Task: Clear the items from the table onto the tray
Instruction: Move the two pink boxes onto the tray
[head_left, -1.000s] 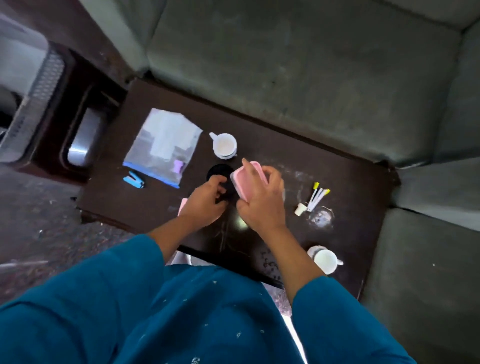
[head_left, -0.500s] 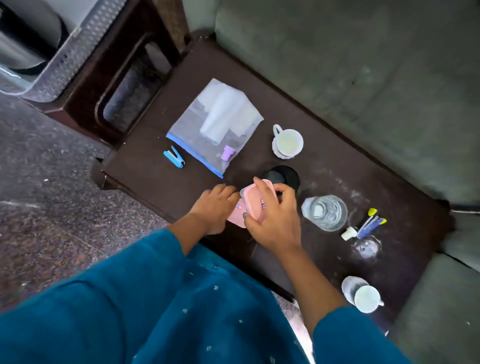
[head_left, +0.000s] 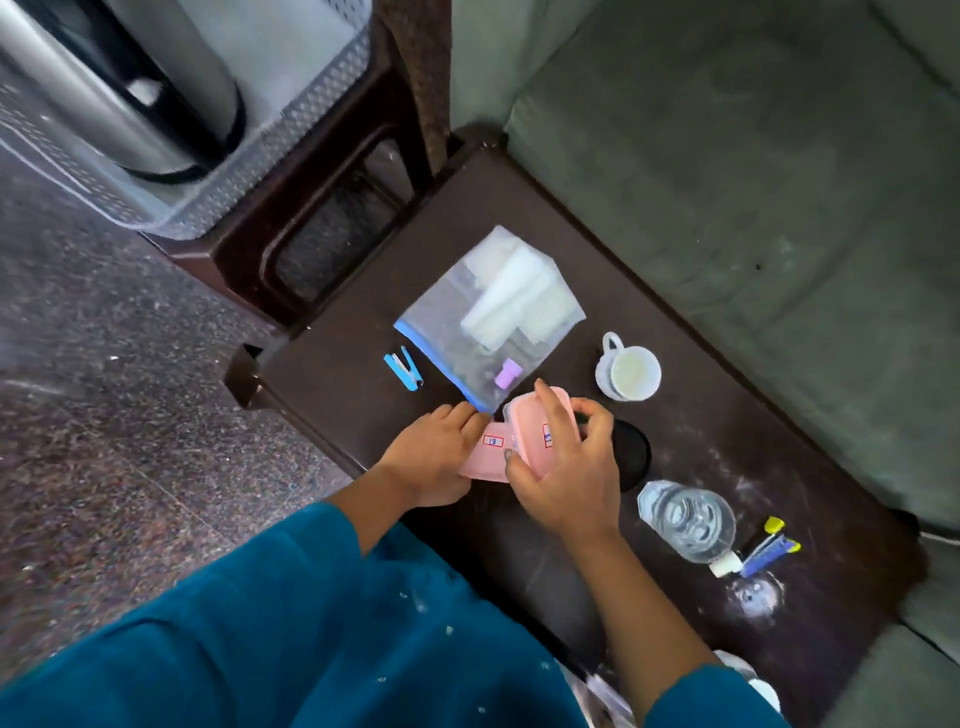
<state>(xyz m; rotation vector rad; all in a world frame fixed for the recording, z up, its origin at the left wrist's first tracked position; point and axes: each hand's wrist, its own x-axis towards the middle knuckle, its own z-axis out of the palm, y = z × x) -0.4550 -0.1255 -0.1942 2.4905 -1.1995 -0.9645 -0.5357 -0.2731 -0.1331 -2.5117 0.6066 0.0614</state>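
Note:
On the dark brown table, my right hand grips a pink box with a small label, tilted on its edge. My left hand holds down a flat pink lid, also labelled, right beside the box. Both sit near the table's front edge, just below a clear zip bag of white items. A blue clip, a white mug, a black disc, a glass and some pens lie around. I cannot see the tray clearly.
A green sofa borders the table's far and right sides. A dark side stand with a clear bin is at the left. Speckled floor lies below. Something shiny shows by my sleeve.
Both hands have carried the pink box and lid leftwards, from the black disc towards the zip bag's corner. The view has swung, and the glass now shows to the right.

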